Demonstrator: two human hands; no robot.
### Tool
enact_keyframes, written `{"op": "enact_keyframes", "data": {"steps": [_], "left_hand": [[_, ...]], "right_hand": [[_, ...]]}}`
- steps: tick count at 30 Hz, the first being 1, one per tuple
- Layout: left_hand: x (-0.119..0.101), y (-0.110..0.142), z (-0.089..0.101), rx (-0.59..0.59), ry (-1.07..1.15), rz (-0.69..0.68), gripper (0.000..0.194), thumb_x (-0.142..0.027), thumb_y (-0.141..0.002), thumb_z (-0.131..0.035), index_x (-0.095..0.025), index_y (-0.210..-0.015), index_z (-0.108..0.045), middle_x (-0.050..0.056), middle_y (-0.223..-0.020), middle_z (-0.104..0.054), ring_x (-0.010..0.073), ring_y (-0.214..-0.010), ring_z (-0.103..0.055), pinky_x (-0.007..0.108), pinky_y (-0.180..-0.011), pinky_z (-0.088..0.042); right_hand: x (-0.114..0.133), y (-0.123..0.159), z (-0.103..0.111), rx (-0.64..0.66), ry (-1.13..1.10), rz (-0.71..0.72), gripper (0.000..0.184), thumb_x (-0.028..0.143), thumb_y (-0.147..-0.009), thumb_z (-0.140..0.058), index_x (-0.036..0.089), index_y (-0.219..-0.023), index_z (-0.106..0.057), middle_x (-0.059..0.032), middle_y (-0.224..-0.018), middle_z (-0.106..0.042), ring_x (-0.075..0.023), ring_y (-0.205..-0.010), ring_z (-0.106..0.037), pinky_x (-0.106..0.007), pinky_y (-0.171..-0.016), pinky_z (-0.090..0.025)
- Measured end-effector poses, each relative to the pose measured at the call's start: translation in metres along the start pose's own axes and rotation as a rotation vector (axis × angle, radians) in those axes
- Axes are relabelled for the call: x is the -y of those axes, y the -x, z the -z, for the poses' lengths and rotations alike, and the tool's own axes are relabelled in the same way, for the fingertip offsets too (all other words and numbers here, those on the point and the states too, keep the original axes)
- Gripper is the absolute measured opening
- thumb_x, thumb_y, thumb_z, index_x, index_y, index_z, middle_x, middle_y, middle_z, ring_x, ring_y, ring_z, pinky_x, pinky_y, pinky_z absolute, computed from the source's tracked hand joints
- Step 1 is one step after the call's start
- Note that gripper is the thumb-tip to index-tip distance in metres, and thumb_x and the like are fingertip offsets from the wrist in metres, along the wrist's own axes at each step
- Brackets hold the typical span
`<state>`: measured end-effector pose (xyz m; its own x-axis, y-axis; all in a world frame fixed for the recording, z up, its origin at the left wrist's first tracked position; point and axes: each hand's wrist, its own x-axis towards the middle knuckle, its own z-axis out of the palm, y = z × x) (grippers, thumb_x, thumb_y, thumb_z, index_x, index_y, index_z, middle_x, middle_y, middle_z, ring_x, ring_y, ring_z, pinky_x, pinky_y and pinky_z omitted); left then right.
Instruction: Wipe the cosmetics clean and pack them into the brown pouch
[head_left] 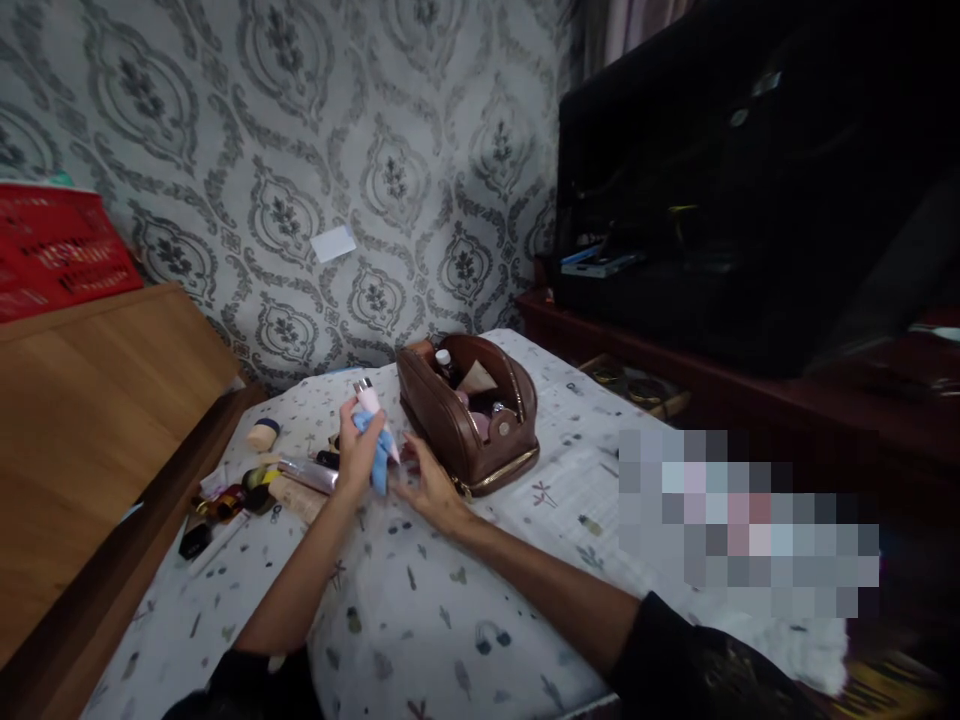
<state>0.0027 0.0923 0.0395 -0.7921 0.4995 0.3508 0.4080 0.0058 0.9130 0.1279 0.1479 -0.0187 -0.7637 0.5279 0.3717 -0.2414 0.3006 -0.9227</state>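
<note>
My left hand (358,448) is closed around a pale pink cosmetic tube (369,399) with a silvery cap pointing up. A light blue cloth (381,462) is bunched against the tube in the same grip. Close to the tube's lower end, my right hand (431,490) has its thumb and fingers apart; a blur there hides whether it touches the tube or cloth. Just beyond it stands a brown toiletry bag (480,462), unzipped, with a white-capped bottle (445,364), a beige tube (477,379) and other cosmetics inside.
Left of my hands lies a pile of cosmetics, among them a silvery tube (309,473), a beige tube (294,497) and a blue-lidded jar (262,434). A patterned white sheet (465,590) covers the surface. A wooden board (112,400) borders the left, a large black screen (697,200) the right.
</note>
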Motion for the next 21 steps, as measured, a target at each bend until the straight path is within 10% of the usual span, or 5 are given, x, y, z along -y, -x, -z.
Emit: {"op": "enact_keyframes", "data": {"steps": [6,13,21], "left_hand": [[0.01,0.072,0.018,0.172,-0.125,-0.045,0.035,-0.046,-0.084,-0.063,-0.022,-0.11,-0.058,0.001,-0.087,-0.065,0.0175,-0.08,-0.061,0.026,-0.076,-0.049],[0.015,0.065,0.05,-0.1,-0.12,-0.181,0.035,-0.047,-0.092,-0.048,-0.025,-0.118,-0.057,0.006,-0.116,-0.063,0.0208,-0.111,-0.058,0.03,-0.1,-0.042],[0.014,0.061,0.061,0.142,-0.238,-0.293,0.032,-0.044,-0.093,-0.045,-0.021,-0.082,-0.063,0.003,-0.081,-0.063,0.0204,-0.083,-0.058,0.028,-0.079,-0.045]], "right_hand": [[0.002,0.005,-0.001,0.161,-0.064,-0.073,0.07,0.018,-0.068,-0.068,0.017,-0.132,-0.041,-0.001,-0.093,-0.061,-0.0157,-0.077,-0.06,-0.028,-0.069,-0.052],[0.011,0.007,0.004,0.49,-0.431,-0.374,0.068,0.041,-0.067,-0.08,0.02,-0.122,-0.046,0.0054,-0.069,-0.06,-0.0102,-0.047,-0.055,-0.021,-0.043,-0.044],[0.022,0.009,0.02,0.756,-0.506,-0.519,0.056,0.042,-0.06,-0.085,0.021,-0.097,-0.049,0.0078,-0.065,-0.061,-0.0084,-0.045,-0.053,-0.02,-0.044,-0.044]]}}
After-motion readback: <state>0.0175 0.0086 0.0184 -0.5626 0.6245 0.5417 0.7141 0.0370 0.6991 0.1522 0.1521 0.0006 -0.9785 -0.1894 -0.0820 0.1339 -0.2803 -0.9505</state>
